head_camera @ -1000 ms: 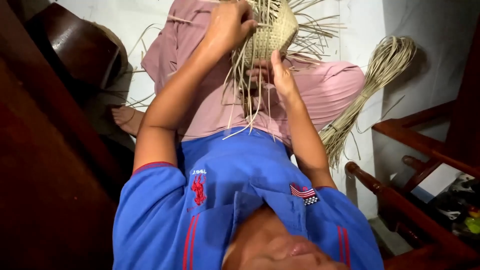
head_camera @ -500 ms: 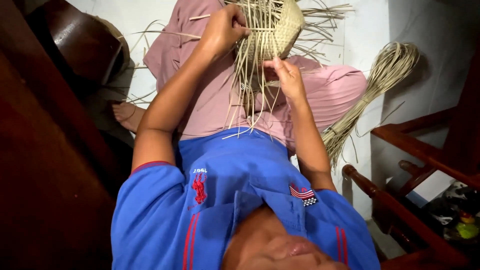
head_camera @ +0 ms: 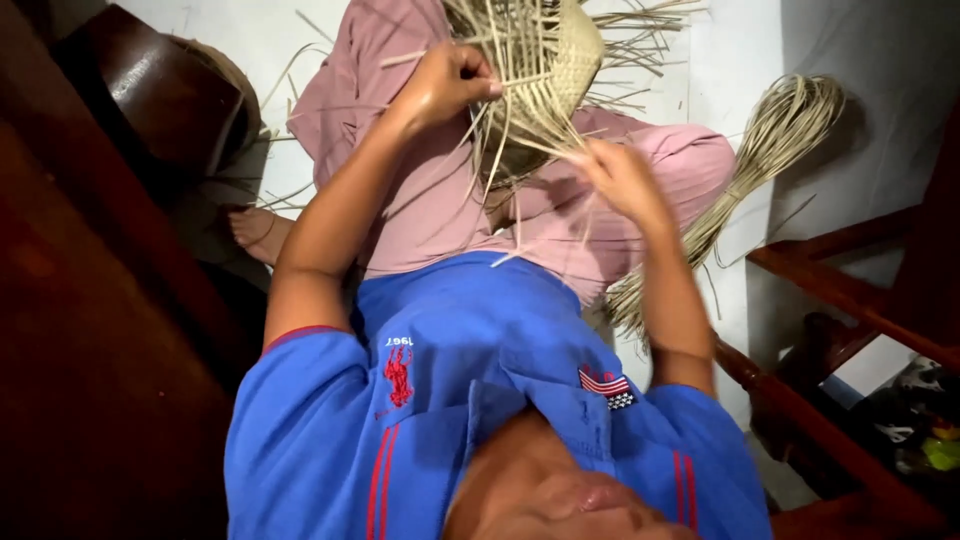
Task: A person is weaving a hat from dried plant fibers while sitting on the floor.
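Head view: the left hand [head_camera: 450, 85] is closed on the basket [head_camera: 545, 60]. Just below it, the right hand [head_camera: 625, 180] seems to pinch loose straws [head_camera: 520, 135]; blur hides the fingers.

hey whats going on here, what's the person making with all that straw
A seated person in a blue shirt and pink trousers is weaving pale straw strips into a half-made woven piece held over the lap. The left hand grips its edge among the loose strands, and the right hand pinches a few hanging strips. What the piece will become cannot be told. A bundle of unused straw lies on the white floor beside the knee.
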